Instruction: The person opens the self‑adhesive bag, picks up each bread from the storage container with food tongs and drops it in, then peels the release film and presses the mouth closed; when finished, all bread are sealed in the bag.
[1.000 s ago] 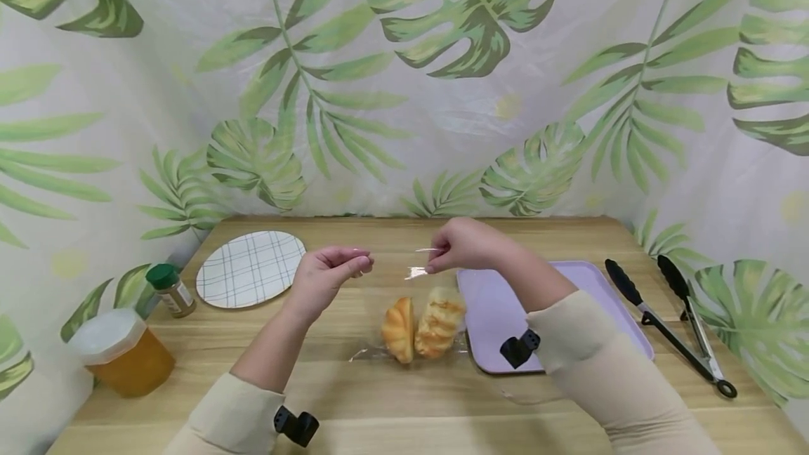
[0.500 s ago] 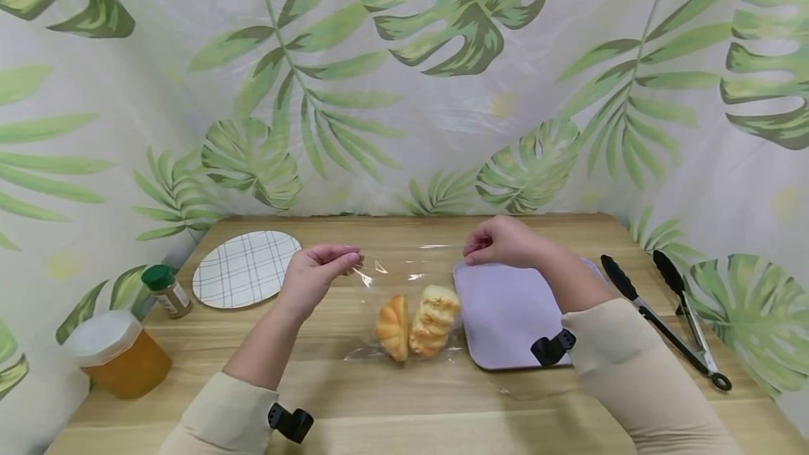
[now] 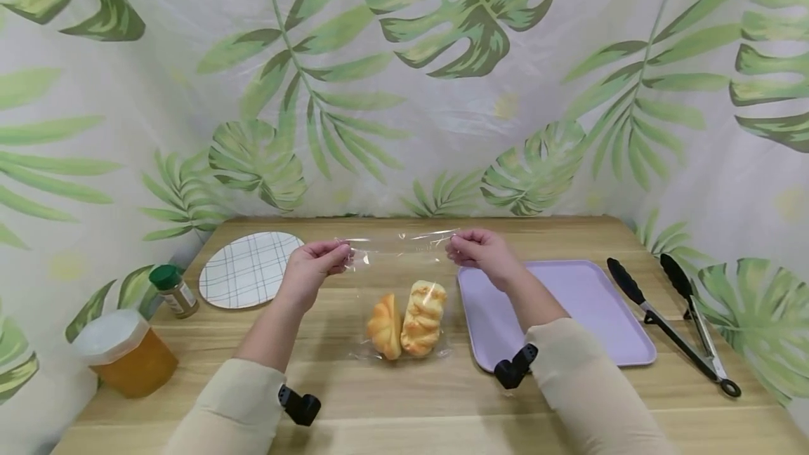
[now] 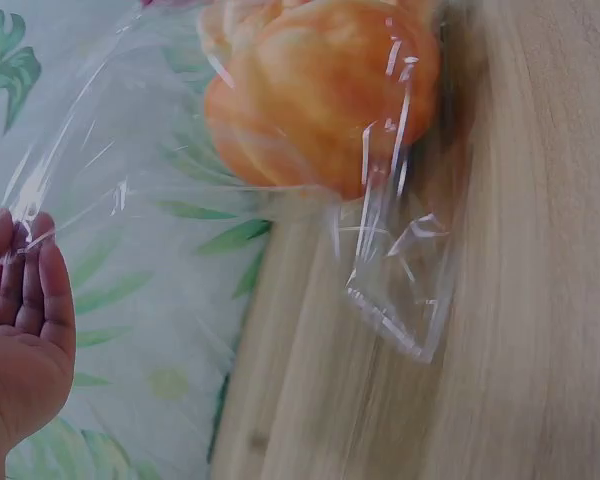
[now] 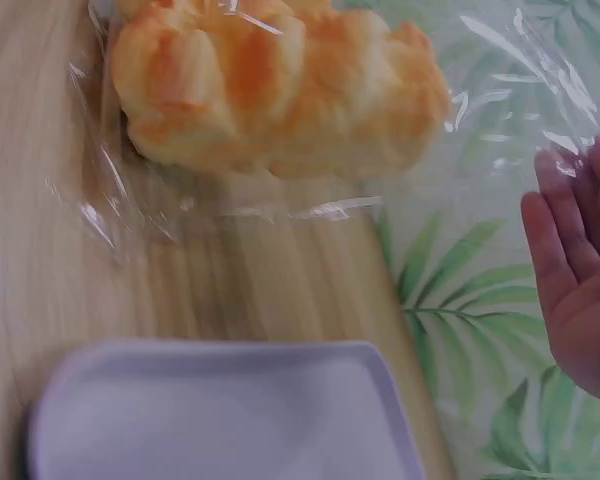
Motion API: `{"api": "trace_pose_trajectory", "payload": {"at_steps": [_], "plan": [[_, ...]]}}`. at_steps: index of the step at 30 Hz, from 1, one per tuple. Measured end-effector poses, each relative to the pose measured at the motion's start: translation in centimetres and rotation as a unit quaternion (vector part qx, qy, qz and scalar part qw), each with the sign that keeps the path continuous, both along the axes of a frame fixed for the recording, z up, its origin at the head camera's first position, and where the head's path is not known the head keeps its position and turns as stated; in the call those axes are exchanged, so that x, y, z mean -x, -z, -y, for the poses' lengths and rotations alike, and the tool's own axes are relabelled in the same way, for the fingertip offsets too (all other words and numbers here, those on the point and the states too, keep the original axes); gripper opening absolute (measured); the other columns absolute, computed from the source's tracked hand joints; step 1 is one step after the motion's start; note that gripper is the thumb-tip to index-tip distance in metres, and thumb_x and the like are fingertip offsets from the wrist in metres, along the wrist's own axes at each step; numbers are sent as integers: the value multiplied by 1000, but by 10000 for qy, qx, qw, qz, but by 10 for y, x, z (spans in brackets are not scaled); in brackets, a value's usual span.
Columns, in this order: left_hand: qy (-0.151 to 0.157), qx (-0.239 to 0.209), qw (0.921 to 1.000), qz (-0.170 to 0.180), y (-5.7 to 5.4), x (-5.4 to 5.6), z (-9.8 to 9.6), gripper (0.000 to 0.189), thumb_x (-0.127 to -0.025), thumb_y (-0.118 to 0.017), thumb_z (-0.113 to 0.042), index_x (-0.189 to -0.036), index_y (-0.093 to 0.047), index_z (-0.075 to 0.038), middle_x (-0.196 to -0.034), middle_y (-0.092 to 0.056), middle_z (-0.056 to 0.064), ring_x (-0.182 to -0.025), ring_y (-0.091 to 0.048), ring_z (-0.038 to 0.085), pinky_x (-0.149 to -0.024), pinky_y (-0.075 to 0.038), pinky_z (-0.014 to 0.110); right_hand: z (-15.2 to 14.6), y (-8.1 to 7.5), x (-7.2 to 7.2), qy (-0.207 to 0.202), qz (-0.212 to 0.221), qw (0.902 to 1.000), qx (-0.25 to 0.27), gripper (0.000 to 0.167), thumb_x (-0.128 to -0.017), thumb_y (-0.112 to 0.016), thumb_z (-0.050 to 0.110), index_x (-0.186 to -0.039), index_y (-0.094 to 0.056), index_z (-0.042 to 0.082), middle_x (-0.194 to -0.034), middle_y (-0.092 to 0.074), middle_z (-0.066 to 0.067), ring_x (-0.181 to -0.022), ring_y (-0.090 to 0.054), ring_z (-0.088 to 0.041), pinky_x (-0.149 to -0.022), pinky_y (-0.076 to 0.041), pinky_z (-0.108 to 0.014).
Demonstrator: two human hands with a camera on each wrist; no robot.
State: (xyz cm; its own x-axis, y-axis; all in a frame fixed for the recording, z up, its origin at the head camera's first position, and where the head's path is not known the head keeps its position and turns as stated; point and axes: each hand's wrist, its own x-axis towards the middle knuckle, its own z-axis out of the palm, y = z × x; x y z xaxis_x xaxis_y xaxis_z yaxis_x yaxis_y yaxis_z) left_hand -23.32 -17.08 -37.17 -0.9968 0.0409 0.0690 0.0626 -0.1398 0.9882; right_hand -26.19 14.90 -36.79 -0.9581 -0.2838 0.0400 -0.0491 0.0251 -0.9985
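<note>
A clear plastic bag [image 3: 395, 269] holds two breads side by side. The left one is a rounded, ridged golden bun [image 3: 384, 327]; beside it is a longer, paler twisted loaf [image 3: 423, 318]. My left hand [image 3: 310, 272] pinches the bag's upper left corner between thumb and fingers. At the upper right corner, my right hand [image 3: 485, 257] pinches the film the same way. Between both hands the mouth edge is stretched out. In the left wrist view the bun [image 4: 320, 95] shows through the film; the right wrist view shows the loaf [image 5: 270, 90].
A lilac tray [image 3: 556, 314] lies right of the bag, with black-tipped tongs [image 3: 679, 328] beyond it. On the left are a checked round plate [image 3: 253, 269], a green-capped spice jar [image 3: 173, 291] and a white-lidded tub of amber contents [image 3: 126, 353]. A leaf-print curtain hangs behind.
My right hand moved right, away from the film, then came back and now pinches the right corner. The bag's mouth is spread wider, and the breads have shifted slightly left.
</note>
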Motion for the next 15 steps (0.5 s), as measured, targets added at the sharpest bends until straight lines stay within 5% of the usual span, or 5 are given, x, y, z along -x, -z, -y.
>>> {"api": "trace_pose_trajectory", "payload": {"at_steps": [6, 9, 15], "plan": [[-469, -383, 9978, 274, 15, 20, -14, 18, -94, -63, -2, -85, -69, -16, -72, -71, -11, -69, -69, 2, -68, -59, 17, 13, 19, 5, 765, 123, 9945, 710, 8, -96, -61, 9, -89, -64, 10, -74, -70, 8, -68, -66, -1, -66, -58, -16], [-564, -269, 9969, 477, 26, 27, -18, 10, -94, -62, -2, -102, -68, -3, -71, -70, -12, -66, -67, 2, -66, -58, 15, 16, 28, 6, 1120, 470, 9902, 684, 4, -96, -61, 8, -94, -63, 5, -73, -69, 7, -67, -67, -2, -65, -59, -17], [-544, 127, 9948, 858, 46, 35, -19, 39, -95, -63, -5, -127, -53, 14, -75, -69, -10, -63, -64, 0, -64, -57, 13, 21, 48, 11, 1539, 1050, 9822, 233, 22, -98, -59, 9, -114, -57, -6, -71, -68, 9, -64, -66, 0, -60, -56, -16]]}}
